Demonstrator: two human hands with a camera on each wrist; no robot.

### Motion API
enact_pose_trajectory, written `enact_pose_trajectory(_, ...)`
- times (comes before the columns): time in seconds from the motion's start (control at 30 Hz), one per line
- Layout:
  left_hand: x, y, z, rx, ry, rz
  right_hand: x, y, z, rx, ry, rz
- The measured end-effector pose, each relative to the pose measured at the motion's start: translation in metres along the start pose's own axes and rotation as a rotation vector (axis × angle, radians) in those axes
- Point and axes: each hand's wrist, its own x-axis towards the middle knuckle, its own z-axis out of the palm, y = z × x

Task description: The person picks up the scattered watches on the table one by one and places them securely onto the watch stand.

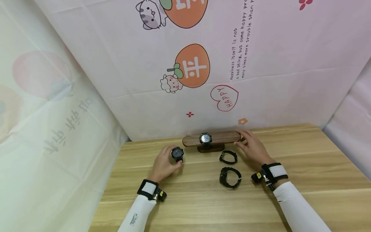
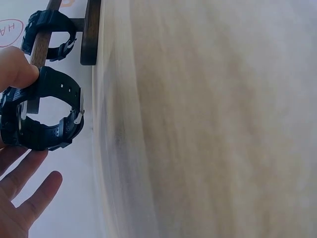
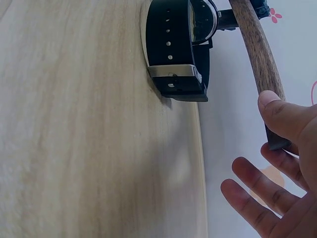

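My left hand [image 1: 163, 164] pinches a black wristwatch [image 1: 177, 154] by its case, just off the left end of a dark wooden watch stand [image 1: 225, 138]. In the left wrist view that watch [image 2: 74, 96] has its strap closed into a loop, thumb above and fingers below. Another black watch [image 1: 205, 139] is strapped around the stand's bar, left of its middle. At the bar's right end my right hand [image 1: 253, 148] grips the wood; the right wrist view shows the thumb [image 3: 277, 111] on one side of the bar [image 3: 260, 49] and a finger on the other.
Two more black watches stand on the wooden table [image 1: 185, 199] in front of the stand: a slimmer one [image 1: 228, 157] and a bulkier one [image 1: 230, 177]. Behind the stand hangs a white printed cloth [image 1: 145, 106], with more cloth at both sides.
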Motion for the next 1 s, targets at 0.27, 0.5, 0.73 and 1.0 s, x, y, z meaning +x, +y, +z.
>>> enact_pose_trajectory(0.27, 0.004, -0.004, 0.000, 0.004, -0.006, -0.020, 0.001, 0.000, 0.001, -0.001, 0.006, -0.004)
enact_pose_trajectory(0.5, 0.008, -0.005, 0.000, 0.003, -0.017, -0.055, 0.001, -0.001, 0.000, 0.004, 0.001, 0.009)
enact_pose_trajectory(0.73, 0.014, -0.006, 0.000, 0.003, -0.012, -0.049, 0.000, -0.001, 0.000, 0.003, 0.003, 0.001)
enact_pose_trajectory(1.0, 0.020, -0.005, -0.001, -0.012, -0.013, -0.061, -0.001, 0.000, 0.000, 0.005, 0.005, -0.006)
